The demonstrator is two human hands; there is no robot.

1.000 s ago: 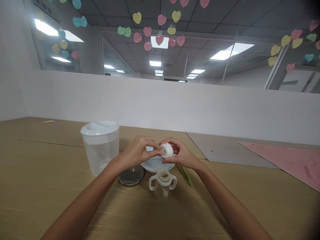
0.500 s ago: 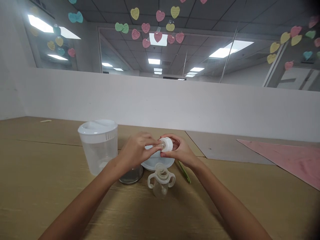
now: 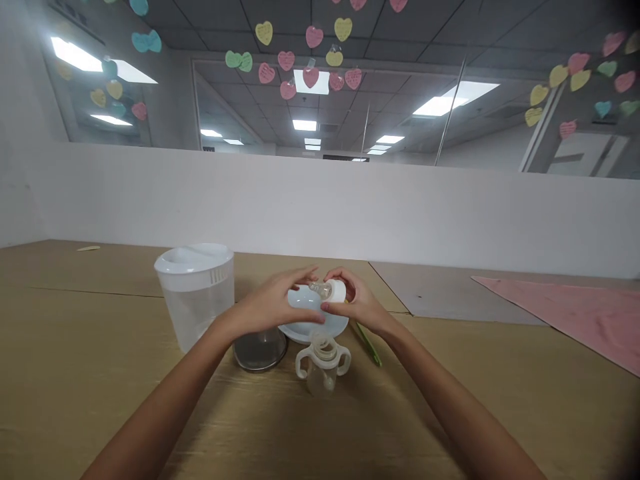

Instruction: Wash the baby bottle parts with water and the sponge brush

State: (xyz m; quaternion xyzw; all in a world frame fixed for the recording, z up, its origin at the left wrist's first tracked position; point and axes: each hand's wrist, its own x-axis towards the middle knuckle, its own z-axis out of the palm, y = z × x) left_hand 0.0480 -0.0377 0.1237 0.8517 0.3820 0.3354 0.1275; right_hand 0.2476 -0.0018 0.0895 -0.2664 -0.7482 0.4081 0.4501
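My right grip [image 3: 354, 300] is clamped on a white bottle collar [image 3: 338, 291] holding a silicone teat [image 3: 320, 289], just above a white plate [image 3: 313, 331]. My left grip [image 3: 270, 303] hangs open beside the teat. A handled baby bottle [image 3: 323, 373] stands just in front of the plate on the table [image 3: 100, 400].

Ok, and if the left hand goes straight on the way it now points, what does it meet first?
The left hand would probably meet the clear bottle teat, set in the white collar in the right hand; depth is unclear, so it may pass just beside.
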